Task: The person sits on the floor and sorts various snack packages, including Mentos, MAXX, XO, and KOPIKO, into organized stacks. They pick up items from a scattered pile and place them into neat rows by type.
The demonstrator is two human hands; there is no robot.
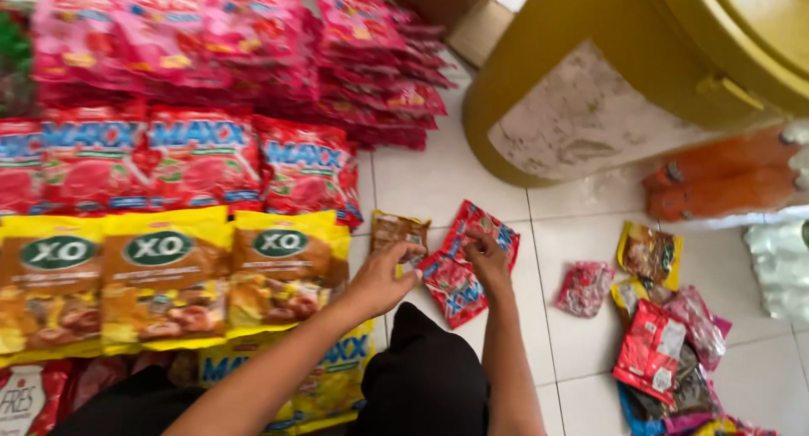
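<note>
Left hand (383, 278): grip curled, fingers resting on the lower edge of a small brown-and-yellow sachet (398, 231); whether it is pinched cannot be told.
Right hand (487, 259): grip nearly closed, fingertips pressed on a pair of red-and-blue candy packets (459, 276); not lifted.
Brown-and-yellow sachet: flat on the white tiled floor (447, 179), just right of the yellow bag row, touching the left fingers.
Red-and-blue candy packets: flat on the floor, overlapping, just right of the sachet, in front of the person's dark-clothed knee (425, 377).
Yellow-and-brown candy bags (168, 276): three in a row, left of the hands, lying side by side.
Red candy bags (202, 158): row behind the yellow ones.
Pink candy bags (227, 40): stacked piles at the far left and centre.
Yellow plastic barrel (590, 74): far right, standing on the floor, patch of worn surface.
Orange packets (725, 179): beside the barrel base, blurred.
Mixed small packets (666, 343): loose heap at the right, well apart from both hands.
Pink small packet (584, 288): alone, between the heap and the right hand.
</note>
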